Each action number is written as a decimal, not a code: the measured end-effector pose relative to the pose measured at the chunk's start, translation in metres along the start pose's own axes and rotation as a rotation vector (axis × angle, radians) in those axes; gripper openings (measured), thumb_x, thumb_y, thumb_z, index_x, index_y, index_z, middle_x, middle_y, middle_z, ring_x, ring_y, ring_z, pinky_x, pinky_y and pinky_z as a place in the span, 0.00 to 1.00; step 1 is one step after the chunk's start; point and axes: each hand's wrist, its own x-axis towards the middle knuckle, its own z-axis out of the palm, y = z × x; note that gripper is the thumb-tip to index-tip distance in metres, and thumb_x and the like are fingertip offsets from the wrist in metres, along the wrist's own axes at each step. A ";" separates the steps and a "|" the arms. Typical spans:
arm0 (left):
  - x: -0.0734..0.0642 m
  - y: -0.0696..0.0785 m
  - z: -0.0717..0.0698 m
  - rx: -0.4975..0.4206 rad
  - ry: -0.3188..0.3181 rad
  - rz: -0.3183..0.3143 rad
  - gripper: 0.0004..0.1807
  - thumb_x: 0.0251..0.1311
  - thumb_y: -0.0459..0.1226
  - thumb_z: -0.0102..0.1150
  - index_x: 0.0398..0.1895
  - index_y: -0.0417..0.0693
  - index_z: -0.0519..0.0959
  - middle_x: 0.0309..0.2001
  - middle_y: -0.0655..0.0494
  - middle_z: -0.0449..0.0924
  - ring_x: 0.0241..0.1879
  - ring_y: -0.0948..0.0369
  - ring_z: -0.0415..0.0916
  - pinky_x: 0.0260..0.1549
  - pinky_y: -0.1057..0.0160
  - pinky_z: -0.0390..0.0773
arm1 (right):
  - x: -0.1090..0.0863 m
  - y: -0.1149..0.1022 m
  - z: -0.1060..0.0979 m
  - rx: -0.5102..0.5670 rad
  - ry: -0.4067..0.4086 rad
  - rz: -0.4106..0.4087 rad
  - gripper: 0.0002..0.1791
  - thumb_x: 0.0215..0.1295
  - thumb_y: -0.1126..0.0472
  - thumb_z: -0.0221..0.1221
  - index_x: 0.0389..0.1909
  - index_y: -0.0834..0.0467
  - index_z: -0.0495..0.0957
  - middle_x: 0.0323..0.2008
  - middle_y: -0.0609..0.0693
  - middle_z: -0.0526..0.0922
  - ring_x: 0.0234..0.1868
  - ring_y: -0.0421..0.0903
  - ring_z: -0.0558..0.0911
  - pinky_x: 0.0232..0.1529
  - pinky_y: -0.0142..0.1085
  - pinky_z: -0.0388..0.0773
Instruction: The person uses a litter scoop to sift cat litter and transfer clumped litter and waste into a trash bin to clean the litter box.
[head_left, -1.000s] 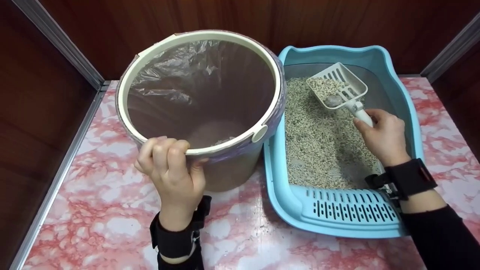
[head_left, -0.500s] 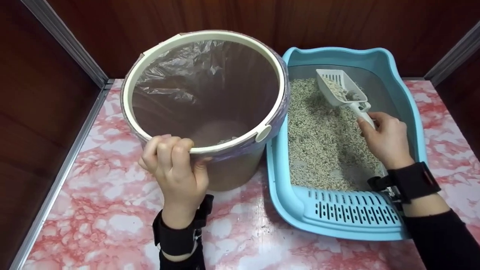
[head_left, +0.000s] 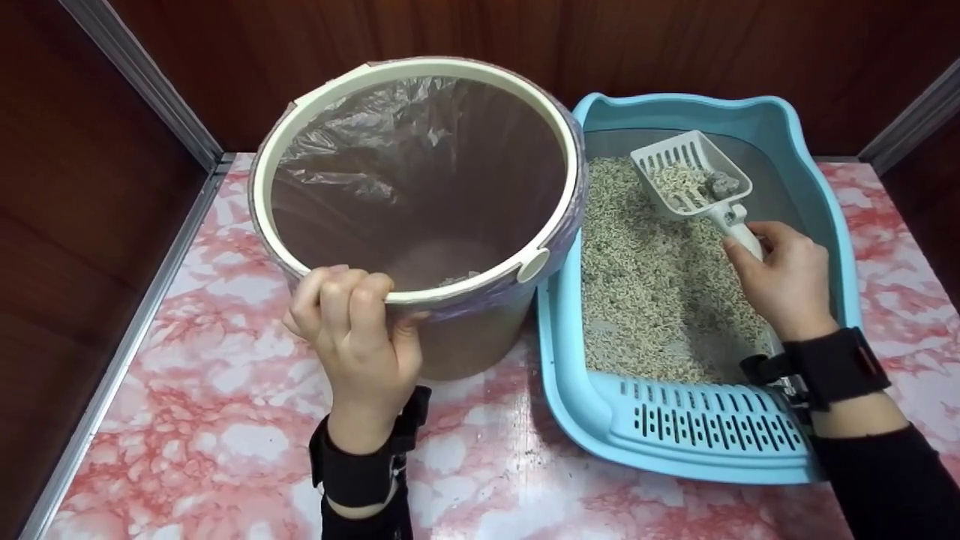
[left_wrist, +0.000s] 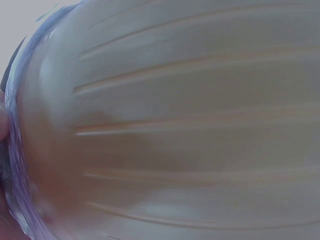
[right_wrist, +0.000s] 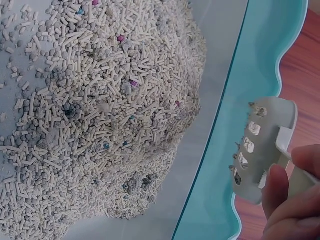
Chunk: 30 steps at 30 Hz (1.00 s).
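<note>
My right hand (head_left: 787, 281) grips the handle of a white slotted litter scoop (head_left: 694, 176), held above the litter. Some pellets and a grey clump (head_left: 722, 184) lie in the scoop. In the right wrist view the scoop (right_wrist: 267, 145) shows its slotted underside, with bits poking through the slots. Pellet litter (head_left: 667, 300) covers much of the floor of a blue litter box (head_left: 561, 360). With fingers over the rim, my left hand (head_left: 360, 330) holds a bag-lined trash bin (head_left: 469, 345). The left wrist view is mostly filled by the bin's ribbed outer wall (left_wrist: 200, 115).
Box and bin stand side by side on a red-and-white marbled surface (head_left: 247, 442). Dark wood panels (head_left: 487, 30) rise behind, with metal corner strips at both sides. A slotted step (head_left: 705, 420) forms the front of the litter box. A few crumbs lie between bin and box.
The scoop has been tilted and levelled again; its clump has shifted from the near left to the right side, and fewer pellets sit in it. My left hand keeps its hold on the rim.
</note>
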 end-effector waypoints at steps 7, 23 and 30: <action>-0.001 0.000 0.000 -0.003 -0.009 -0.008 0.27 0.67 0.59 0.44 0.31 0.43 0.71 0.32 0.47 0.69 0.44 0.44 0.64 0.42 0.42 0.54 | -0.002 0.000 0.000 0.011 0.043 0.005 0.20 0.65 0.58 0.61 0.51 0.69 0.78 0.35 0.65 0.81 0.23 0.35 0.67 0.32 0.36 0.63; 0.000 0.000 -0.001 -0.002 -0.007 -0.005 0.26 0.67 0.58 0.46 0.31 0.42 0.71 0.32 0.47 0.69 0.44 0.45 0.64 0.42 0.43 0.55 | 0.000 -0.002 0.001 0.017 0.025 0.045 0.20 0.64 0.59 0.62 0.52 0.69 0.78 0.36 0.65 0.82 0.24 0.36 0.70 0.33 0.34 0.65; 0.000 0.000 0.000 -0.002 -0.006 -0.003 0.26 0.67 0.58 0.46 0.31 0.42 0.71 0.32 0.48 0.69 0.44 0.45 0.64 0.42 0.43 0.55 | 0.001 0.001 0.000 0.053 -0.015 -0.001 0.21 0.68 0.56 0.58 0.51 0.69 0.78 0.31 0.60 0.83 0.16 0.29 0.69 0.20 0.24 0.65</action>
